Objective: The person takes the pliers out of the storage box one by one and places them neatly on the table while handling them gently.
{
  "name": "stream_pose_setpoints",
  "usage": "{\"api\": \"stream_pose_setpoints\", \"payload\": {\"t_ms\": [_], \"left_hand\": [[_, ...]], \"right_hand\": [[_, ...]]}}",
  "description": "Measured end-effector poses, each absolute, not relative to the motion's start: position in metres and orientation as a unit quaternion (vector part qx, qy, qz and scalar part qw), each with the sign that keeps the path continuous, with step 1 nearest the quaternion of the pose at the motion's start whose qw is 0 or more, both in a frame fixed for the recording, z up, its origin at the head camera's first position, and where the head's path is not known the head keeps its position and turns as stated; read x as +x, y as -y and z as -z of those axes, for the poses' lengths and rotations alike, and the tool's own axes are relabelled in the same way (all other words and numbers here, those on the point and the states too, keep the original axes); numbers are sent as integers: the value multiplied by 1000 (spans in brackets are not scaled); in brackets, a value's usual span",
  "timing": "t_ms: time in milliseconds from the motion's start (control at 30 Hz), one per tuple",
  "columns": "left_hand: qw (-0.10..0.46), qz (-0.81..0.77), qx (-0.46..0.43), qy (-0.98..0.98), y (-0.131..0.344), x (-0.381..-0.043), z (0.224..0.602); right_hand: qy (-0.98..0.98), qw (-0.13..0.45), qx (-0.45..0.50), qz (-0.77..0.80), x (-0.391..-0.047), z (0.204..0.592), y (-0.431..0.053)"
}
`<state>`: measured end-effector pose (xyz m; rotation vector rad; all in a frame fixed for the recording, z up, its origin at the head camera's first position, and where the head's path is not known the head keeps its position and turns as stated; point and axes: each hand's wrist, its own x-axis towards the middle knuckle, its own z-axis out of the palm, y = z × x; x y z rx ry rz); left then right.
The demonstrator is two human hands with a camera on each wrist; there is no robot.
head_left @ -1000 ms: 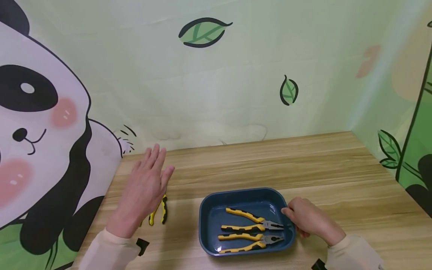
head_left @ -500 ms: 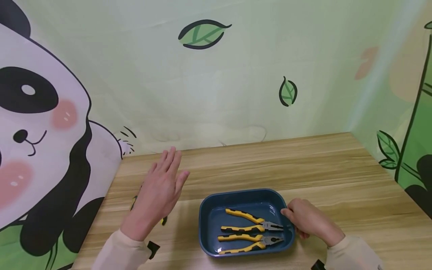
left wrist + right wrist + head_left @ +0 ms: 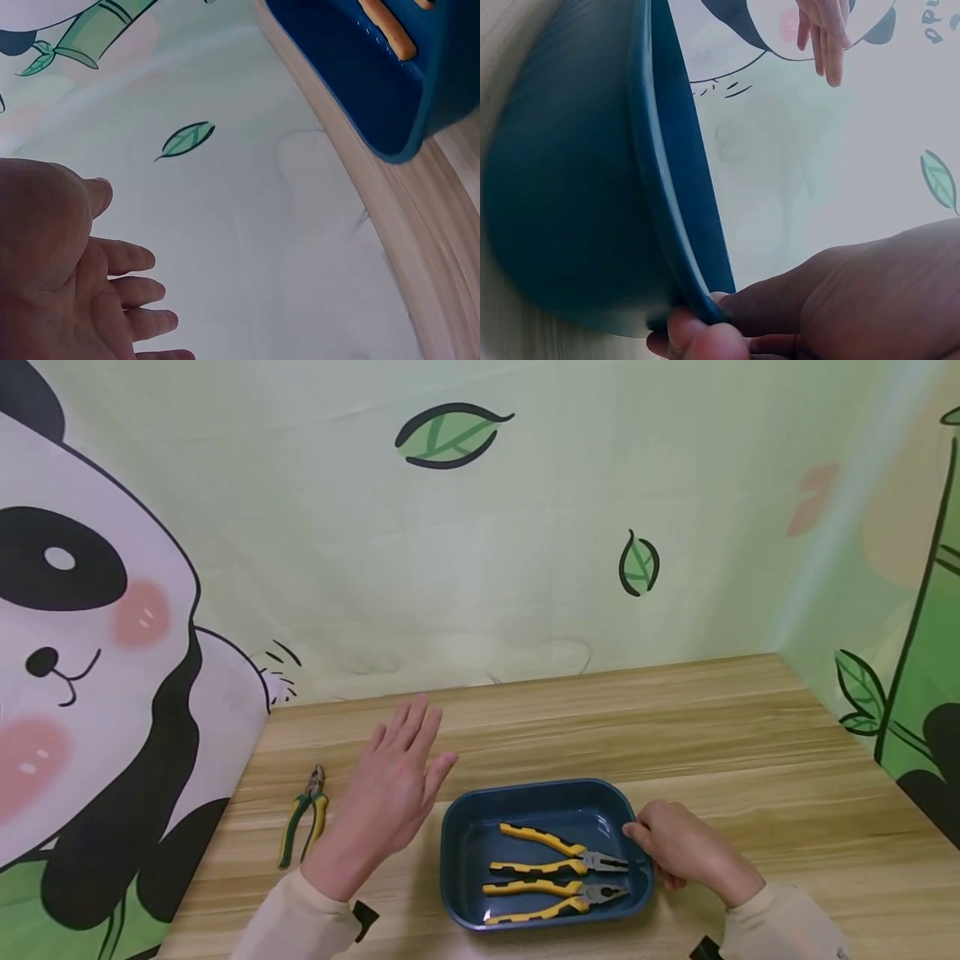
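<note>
My left hand [image 3: 390,797] hovers over the table with its fingers straight, left of a blue plastic tray [image 3: 447,860]. Its palm and fingers show bare in the left wrist view, holding nothing. At the tray's right end my right hand [image 3: 686,847] pinches the rim between thumb and fingers; the right wrist view shows this grip at the tray rim [image 3: 662,169]. Inside lie long-nose pliers [image 3: 543,836] and, nearer me, combination pliers [image 3: 536,887], both with yellow-and-black handles. Green-and-yellow pliers [image 3: 314,792] lie on the table left of my left hand.
The wood-grain table [image 3: 675,718] meets a pale printed cloth wall [image 3: 525,568] at its back edge. A panda print [image 3: 97,568] covers the left side. Another yellow-and-black tool seen earlier is hidden behind my left hand.
My left hand has moved right toward the tray, fingers still straight, uncovering the green-and-yellow pliers and covering the yellow-and-black handles seen before. My right hand and the tray have stayed put.
</note>
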<state>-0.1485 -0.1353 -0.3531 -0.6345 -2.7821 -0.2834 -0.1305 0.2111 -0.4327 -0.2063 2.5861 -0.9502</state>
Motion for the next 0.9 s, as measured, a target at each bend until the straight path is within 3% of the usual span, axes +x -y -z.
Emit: {"api": "stream_pose_setpoints", "payload": {"t_ms": [900], "left_hand": [[77, 111, -281, 950, 88, -141, 372]], "right_hand": [[-918, 180, -84, 342, -130, 434, -212]]}}
